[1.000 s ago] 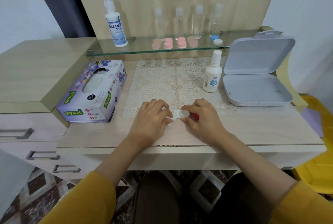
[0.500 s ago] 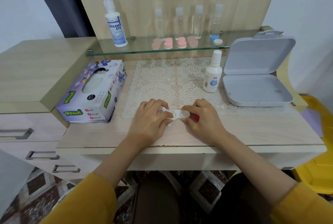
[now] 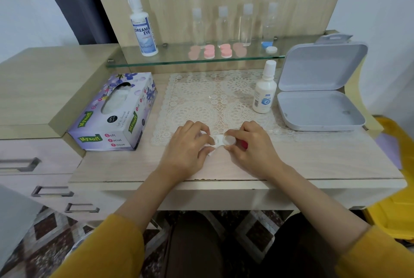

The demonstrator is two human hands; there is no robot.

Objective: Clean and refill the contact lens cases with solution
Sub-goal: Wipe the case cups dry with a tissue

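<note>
A white contact lens case (image 3: 224, 140) lies on the desk at the near edge of the lace mat (image 3: 215, 100). My left hand (image 3: 189, 151) pinches a white piece of tissue (image 3: 211, 152) at the case's left well. My right hand (image 3: 252, 145) grips the case's right well, and something red (image 3: 244, 144) shows under its fingers. A small white solution bottle (image 3: 264, 89) stands capped on the mat's right side. A taller Dream Eye bottle (image 3: 143, 27) stands on the glass shelf (image 3: 179, 62).
A Mysoft tissue box (image 3: 116, 114) sits to the left. An open grey hinged box (image 3: 320, 89) is at the right. On the shelf are pink lens cases (image 3: 218, 50), a blue and white case (image 3: 268, 47) and several clear bottles (image 3: 234, 24).
Both hands stay on the case with only slight finger shifts; the tissue under my left fingers has moved a little.
</note>
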